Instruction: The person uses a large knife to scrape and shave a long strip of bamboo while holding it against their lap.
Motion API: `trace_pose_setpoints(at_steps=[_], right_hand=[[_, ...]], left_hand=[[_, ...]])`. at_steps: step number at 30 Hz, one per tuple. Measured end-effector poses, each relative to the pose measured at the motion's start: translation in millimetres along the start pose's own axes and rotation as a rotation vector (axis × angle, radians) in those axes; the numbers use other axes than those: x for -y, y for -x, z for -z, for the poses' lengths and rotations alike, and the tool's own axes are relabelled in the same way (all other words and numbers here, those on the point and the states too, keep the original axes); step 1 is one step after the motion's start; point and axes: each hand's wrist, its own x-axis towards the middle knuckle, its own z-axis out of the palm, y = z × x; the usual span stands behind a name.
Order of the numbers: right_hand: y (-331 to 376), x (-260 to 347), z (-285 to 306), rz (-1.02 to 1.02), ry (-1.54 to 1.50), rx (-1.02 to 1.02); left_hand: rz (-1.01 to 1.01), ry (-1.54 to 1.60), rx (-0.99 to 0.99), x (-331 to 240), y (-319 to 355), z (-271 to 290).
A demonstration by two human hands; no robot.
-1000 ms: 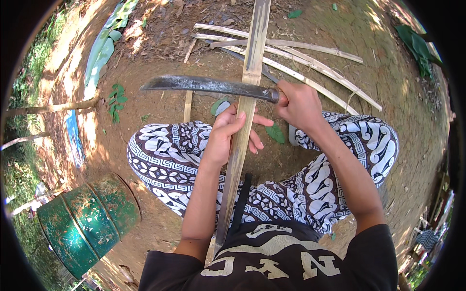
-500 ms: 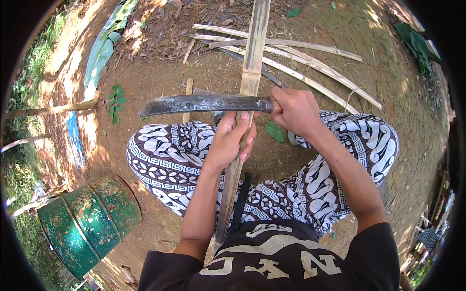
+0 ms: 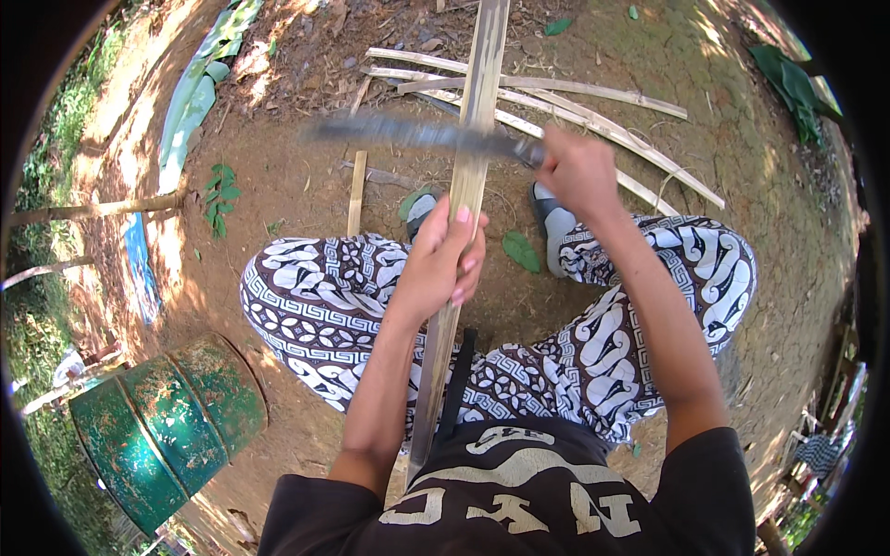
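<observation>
Head view: the long pale strip (image 3: 486, 65) runs between the trouser legs (image 3: 315, 315) to the shirt (image 3: 593, 463), perhaps to steady its near end. The left hand (image 3: 436, 264) is curled closely around it, thumb on its face, fingers past its right edge. The right hand (image 3: 582, 176) wraps firmly round the handle of a knife (image 3: 417, 133), whose blade (all blur, from here) crosses the strip; touching or not, I can't tell. Loose strips (image 3: 556, 84) lie on the ground (image 3: 306, 195) beyond

Within the left fingers (image 3: 471, 263), the strip (image 3: 472, 174) is matt, streaked wood; leftward of the right fingers (image 3: 553, 165), the knife (image 3: 400, 132) is dark metal, its finish blurred.
</observation>
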Motion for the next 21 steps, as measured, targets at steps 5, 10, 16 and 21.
trace_pose_setpoints(at_steps=[5, 10, 16, 21], right_hand=[[-32.8, -71.8, 24.7, -0.399, 0.132, -0.225], [-7.3, -1.0, 31.2, -0.366, -0.186, -0.031], [14.0, 30.1, 18.2, 0.059, -0.11, 0.133], [18.3, 32.1, 15.9, 0.09, -0.05, 0.187]], left_hand=[[-0.003, -0.004, 0.018, 2.5, 8.5, -6.6], [-0.043, 0.053, -0.031, -7.9, 0.1, 5.6], [-0.039, 0.053, -0.036, -5.6, -1.2, 6.4], [-0.039, 0.039, -0.044, -4.4, 2.0, 3.3]])
